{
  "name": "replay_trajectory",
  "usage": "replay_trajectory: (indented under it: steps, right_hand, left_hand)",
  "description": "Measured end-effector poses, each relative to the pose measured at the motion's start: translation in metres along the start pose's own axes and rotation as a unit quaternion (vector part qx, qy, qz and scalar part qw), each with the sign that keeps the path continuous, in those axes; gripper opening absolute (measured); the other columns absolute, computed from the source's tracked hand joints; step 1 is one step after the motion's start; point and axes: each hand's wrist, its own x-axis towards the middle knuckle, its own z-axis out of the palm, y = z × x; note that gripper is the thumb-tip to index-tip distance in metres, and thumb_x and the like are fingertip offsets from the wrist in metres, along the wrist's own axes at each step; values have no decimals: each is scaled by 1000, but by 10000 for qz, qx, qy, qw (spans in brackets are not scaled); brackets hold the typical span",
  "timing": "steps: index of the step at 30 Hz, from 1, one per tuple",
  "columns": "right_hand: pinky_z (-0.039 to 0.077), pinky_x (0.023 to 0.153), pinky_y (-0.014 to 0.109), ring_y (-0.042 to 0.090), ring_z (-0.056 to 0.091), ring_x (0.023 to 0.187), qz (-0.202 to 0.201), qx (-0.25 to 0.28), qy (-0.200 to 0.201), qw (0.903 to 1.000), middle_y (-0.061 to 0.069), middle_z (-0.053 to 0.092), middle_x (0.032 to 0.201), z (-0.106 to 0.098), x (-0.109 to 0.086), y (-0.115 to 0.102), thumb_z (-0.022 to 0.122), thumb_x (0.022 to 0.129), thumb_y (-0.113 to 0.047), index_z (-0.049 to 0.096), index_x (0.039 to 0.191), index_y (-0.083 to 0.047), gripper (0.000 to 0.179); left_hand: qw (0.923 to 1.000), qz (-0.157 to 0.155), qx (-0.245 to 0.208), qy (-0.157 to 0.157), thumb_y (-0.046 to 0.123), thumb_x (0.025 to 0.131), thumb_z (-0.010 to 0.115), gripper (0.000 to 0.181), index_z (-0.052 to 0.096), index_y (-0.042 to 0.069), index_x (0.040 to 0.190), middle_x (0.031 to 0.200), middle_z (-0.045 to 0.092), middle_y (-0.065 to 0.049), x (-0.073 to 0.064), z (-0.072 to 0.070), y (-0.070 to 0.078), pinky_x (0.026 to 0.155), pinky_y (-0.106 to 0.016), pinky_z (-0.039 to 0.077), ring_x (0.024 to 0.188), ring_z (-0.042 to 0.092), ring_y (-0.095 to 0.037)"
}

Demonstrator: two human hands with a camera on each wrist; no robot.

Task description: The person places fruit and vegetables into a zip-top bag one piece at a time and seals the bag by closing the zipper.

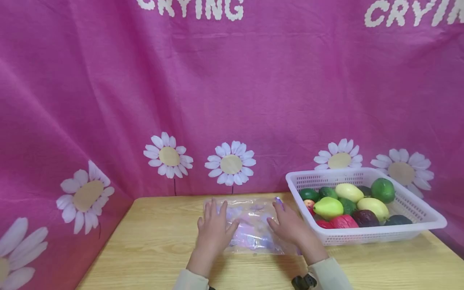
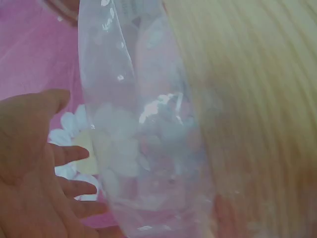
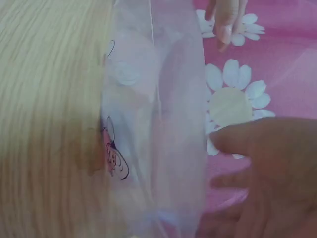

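Note:
A clear plastic bag [image 1: 251, 235] with pastel pink and purple printing lies flat on the wooden table, a purple strip along its right edge. My left hand [image 1: 214, 226] is over the bag's left edge, fingers spread. Over the right edge is my right hand [image 1: 294, 228], its fingers extended. In the left wrist view, the left hand [image 2: 34, 168] has its fingertips right at the edge of the shiny bag [image 2: 148, 89]. The right wrist view shows the right hand [image 3: 272, 168] beside the bag [image 3: 173, 114], where a small cartoon figure is printed. Neither hand grips anything.
On the right of the table [image 1: 156, 229] stands a white plastic basket [image 1: 427, 219] of fruit and vegetables, including a green pear [image 1: 328, 208] and a dark purple fruit [image 1: 366, 218]. A pink cloth [image 1: 253, 92] with daisies hangs behind and at the left.

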Motion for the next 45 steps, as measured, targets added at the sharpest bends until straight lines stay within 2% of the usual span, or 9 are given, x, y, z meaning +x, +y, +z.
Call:
replay_trajectory:
  steps: [5, 14, 22, 26, 29, 34, 39, 42, 45]
  right_hand:
    - [42, 103, 65, 58, 47, 127, 849, 38, -335, 9958, 44, 46, 136, 6, -1, 8, 62, 97, -22, 27, 154, 10, 74]
    - [57, 83, 52, 39, 69, 92, 222, 1269, 834, 9882, 28, 68, 103, 5, 4, 6, 57, 95, -4, 52, 128, 14, 39]
    - [62, 73, 35, 33, 74, 94, 847, 4487, 705, 8869, 35, 58, 130, -12, 2, -15, 48, 96, 6, 25, 140, 10, 51]
    - [59, 76, 25, 14, 74, 87, 980, 4956, 613, 8608, 21, 72, 115, -24, 1, -23, 58, 93, 4, 40, 126, 10, 39]
    - [56, 81, 21, 6, 71, 90, 707, 5019, 246, 8617, 8, 77, 106, -31, 0, -28, 62, 95, -3, 51, 124, 12, 35]
    - [51, 94, 26, 7, 66, 103, -203, 4804, -325, 8762, 8, 74, 115, -28, -5, -39, 61, 97, -8, 55, 133, 14, 42]
    - [37, 114, 50, 26, 45, 139, -1336, 4419, -1087, 8804, 20, 49, 151, -19, -9, -49, 54, 104, -15, 49, 146, 5, 47]
    - [19, 122, 52, 37, 21, 151, -1816, 4056, -1435, 8842, 18, 34, 161, -16, -12, -51, 50, 106, -17, 44, 151, 1, 49]
    - [18, 123, 41, 40, 15, 153, -2043, 3563, -1470, 8998, 15, 35, 162, -14, -15, -52, 45, 107, -17, 46, 151, -3, 46]
  left_hand:
    - [9967, -616, -419, -337, 44, 100, 59, 70, 42, -1, 151, 161, 21, -32, -1, 5, -8, 102, -78, 34, 146, 24, -54]
    - [9935, -832, -673, -377, 38, 98, 63, 70, 42, -4, 150, 158, 28, -35, 1, 6, -18, 97, -72, 43, 137, 39, -54]
    - [9953, -412, -880, -14, 31, 96, 64, 61, 49, -5, 143, 153, 39, -29, 4, -4, -14, 97, -74, 41, 140, 37, -50]
    - [9824, 467, -1802, 158, 38, 100, 59, 58, 53, -3, 141, 150, 47, -26, 6, -17, 11, 107, -68, 37, 141, 39, -45]
    - [9598, 733, -2709, -91, 45, 103, 53, 61, 53, -2, 142, 148, 50, -25, 2, -30, 33, 110, -61, 39, 138, 45, -44]
    - [9358, 376, -3470, -485, 51, 104, 49, 63, 53, 3, 143, 146, 53, -24, -5, -37, 51, 106, -60, 44, 135, 49, -45]
    - [9293, 175, -3688, -37, 43, 101, 57, 49, 60, 3, 129, 137, 61, -21, -6, -41, 54, 104, -57, 47, 129, 55, -43]
    - [9307, 59, -3645, 304, 27, 99, 58, 37, 64, -1, 122, 109, 71, -15, -6, -47, 52, 71, -37, 60, 92, 69, -30]
    - [9434, 72, -3260, 613, 14, 98, 53, 22, 68, -1, 106, 77, 61, -5, -7, -52, 51, 48, -21, 42, 62, 54, -15]
